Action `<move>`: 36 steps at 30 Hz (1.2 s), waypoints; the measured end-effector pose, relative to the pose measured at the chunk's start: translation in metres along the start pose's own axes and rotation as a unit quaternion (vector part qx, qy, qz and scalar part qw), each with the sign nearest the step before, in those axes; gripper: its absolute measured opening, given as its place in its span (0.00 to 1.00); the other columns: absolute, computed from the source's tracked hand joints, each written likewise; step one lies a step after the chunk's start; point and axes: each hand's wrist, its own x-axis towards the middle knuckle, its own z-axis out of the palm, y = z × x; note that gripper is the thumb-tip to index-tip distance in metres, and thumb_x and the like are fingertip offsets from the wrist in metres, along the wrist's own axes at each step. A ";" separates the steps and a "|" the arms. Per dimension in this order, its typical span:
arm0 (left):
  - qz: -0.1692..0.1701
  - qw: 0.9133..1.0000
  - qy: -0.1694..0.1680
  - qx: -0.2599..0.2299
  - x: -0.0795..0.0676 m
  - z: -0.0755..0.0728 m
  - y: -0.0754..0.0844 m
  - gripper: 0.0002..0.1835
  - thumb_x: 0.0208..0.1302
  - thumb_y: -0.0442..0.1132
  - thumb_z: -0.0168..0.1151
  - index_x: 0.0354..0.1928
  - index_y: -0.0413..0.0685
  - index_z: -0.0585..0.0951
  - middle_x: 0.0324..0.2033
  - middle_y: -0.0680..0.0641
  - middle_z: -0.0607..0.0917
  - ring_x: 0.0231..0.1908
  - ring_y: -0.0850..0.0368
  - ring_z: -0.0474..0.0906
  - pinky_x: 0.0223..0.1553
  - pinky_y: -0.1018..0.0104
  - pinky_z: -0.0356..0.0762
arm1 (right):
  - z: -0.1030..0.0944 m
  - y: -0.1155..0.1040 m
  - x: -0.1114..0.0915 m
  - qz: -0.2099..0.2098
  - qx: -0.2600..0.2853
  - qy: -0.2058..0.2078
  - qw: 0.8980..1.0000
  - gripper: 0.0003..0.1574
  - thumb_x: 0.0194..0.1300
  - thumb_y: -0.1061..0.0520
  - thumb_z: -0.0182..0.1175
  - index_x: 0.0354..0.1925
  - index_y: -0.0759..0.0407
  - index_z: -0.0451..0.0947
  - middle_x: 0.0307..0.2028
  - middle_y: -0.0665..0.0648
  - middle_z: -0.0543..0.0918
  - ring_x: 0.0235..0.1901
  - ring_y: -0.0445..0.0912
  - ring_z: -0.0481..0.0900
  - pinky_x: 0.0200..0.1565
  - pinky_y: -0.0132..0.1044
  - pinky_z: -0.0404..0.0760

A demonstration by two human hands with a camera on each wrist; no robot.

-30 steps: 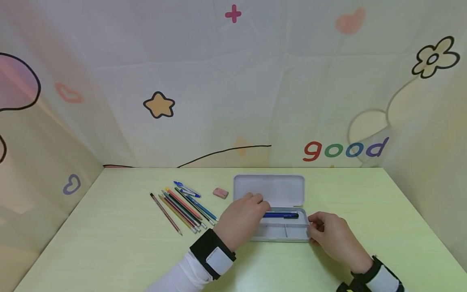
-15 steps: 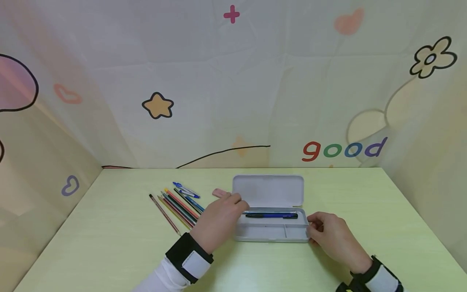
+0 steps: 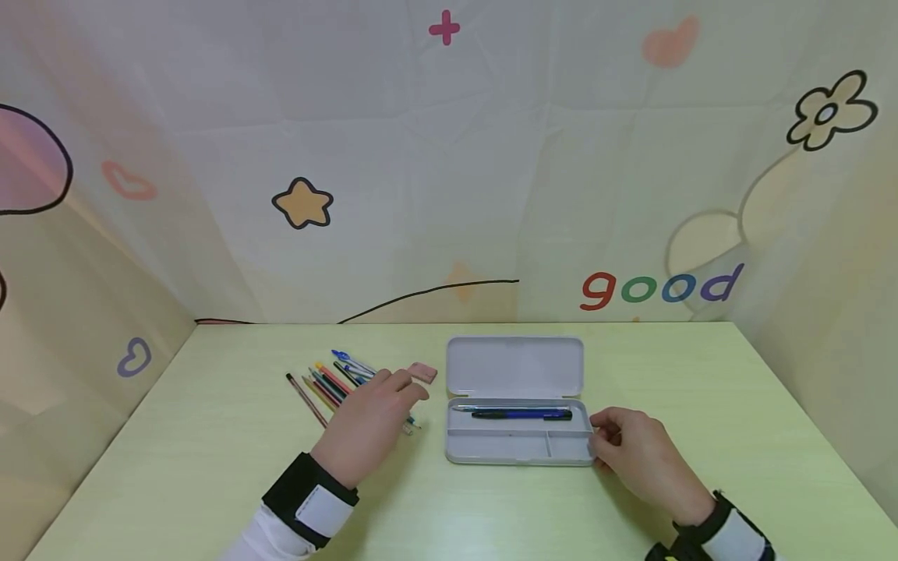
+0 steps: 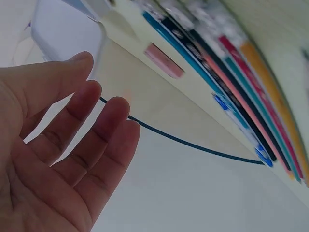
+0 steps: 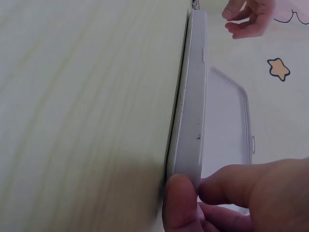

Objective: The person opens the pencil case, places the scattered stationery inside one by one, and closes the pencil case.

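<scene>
An opened white pencil case (image 3: 496, 449) lies on the table, its lid (image 3: 515, 365) folded back. In its long rear compartment are a dark blue pen (image 3: 522, 414) and a slimmer item behind it. My right hand (image 3: 641, 460) grips the case's right end; the right wrist view shows thumb and fingers pressed about the case edge (image 5: 190, 106). My left hand (image 3: 368, 428) is over the pencils (image 3: 331, 387), hiding their near ends. In the left wrist view, its fingers (image 4: 108, 128) are loosely bent with nothing between them.
A pink eraser (image 3: 425, 373) lies between the pencils and the case. Blue-and-white pens (image 3: 347, 358) lie behind the pencils. One separate pencil (image 3: 305, 397) lies at the far left. A printed cloth backdrop (image 3: 421, 156) stands behind the table.
My left hand has moved left from over the case to above the pencils, uncovering the pen in the rear compartment. My right hand has stayed at the case's right end.
</scene>
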 end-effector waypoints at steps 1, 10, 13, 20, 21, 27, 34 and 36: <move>-0.002 1.000 -0.003 0.002 -0.003 -0.001 -0.004 0.21 0.52 0.21 0.67 0.46 0.50 0.85 0.47 0.53 0.82 0.40 0.55 0.76 0.43 0.66 0.77 | 0.000 0.000 0.000 0.001 0.001 0.000 1.000 0.16 0.67 0.62 0.58 0.52 0.69 0.78 0.30 0.54 0.77 0.28 0.44 0.74 0.27 0.34 0.77; -0.030 0.999 -0.019 0.008 -0.027 -0.004 -0.039 0.23 0.53 0.18 0.63 0.48 0.47 0.84 0.45 0.48 0.81 0.49 0.48 0.77 0.53 0.57 0.75 | 0.001 0.001 0.000 0.004 0.000 -0.001 1.000 0.17 0.68 0.62 0.58 0.52 0.69 0.78 0.30 0.54 0.77 0.28 0.44 0.74 0.27 0.34 0.77; -0.042 0.999 -0.028 0.008 -0.035 -0.004 -0.050 0.25 0.53 0.17 0.62 0.50 0.48 0.84 0.47 0.47 0.81 0.51 0.45 0.78 0.54 0.52 0.75 | 0.001 0.001 0.000 0.004 -0.001 -0.001 1.000 0.17 0.68 0.62 0.58 0.52 0.69 0.78 0.30 0.54 0.77 0.28 0.44 0.74 0.27 0.34 0.77; -0.059 0.998 -0.031 0.009 -0.052 -0.004 -0.075 0.22 0.56 0.18 0.59 0.47 0.49 0.83 0.44 0.48 0.81 0.47 0.46 0.77 0.50 0.51 0.77 | 0.000 0.001 0.001 -0.002 -0.001 -0.002 1.000 0.17 0.68 0.61 0.59 0.52 0.68 0.78 0.30 0.54 0.78 0.28 0.45 0.74 0.27 0.34 0.77; -0.060 0.998 -0.031 0.007 -0.053 -0.003 -0.078 0.22 0.55 0.18 0.59 0.46 0.48 0.83 0.43 0.48 0.81 0.46 0.47 0.77 0.49 0.52 0.77 | 0.000 0.001 0.001 -0.001 -0.001 -0.002 1.000 0.17 0.68 0.61 0.58 0.53 0.68 0.78 0.30 0.54 0.78 0.28 0.45 0.74 0.27 0.34 0.77; -0.058 0.998 -0.035 0.010 -0.062 0.006 -0.097 0.15 0.52 0.21 0.64 0.37 0.49 0.82 0.37 0.50 0.79 0.40 0.50 0.77 0.41 0.56 0.78 | 0.001 0.002 0.001 -0.001 -0.003 -0.003 1.000 0.17 0.68 0.61 0.58 0.53 0.69 0.78 0.31 0.54 0.77 0.29 0.44 0.74 0.27 0.34 0.77; -0.040 0.998 -0.037 0.012 -0.065 0.010 -0.107 0.14 0.47 0.29 0.76 0.33 0.50 0.81 0.33 0.53 0.78 0.37 0.53 0.78 0.40 0.58 0.78 | 0.001 0.001 0.001 -0.008 -0.003 0.003 1.000 0.17 0.68 0.61 0.58 0.52 0.69 0.78 0.31 0.54 0.78 0.28 0.44 0.74 0.26 0.34 0.77; -0.034 0.999 -0.038 0.011 -0.065 0.011 -0.108 0.13 0.47 0.31 0.76 0.32 0.51 0.81 0.32 0.54 0.79 0.36 0.54 0.78 0.40 0.59 0.78 | 0.001 0.002 0.001 -0.009 -0.002 0.003 1.000 0.17 0.68 0.61 0.58 0.52 0.69 0.78 0.31 0.54 0.78 0.28 0.44 0.74 0.26 0.34 0.77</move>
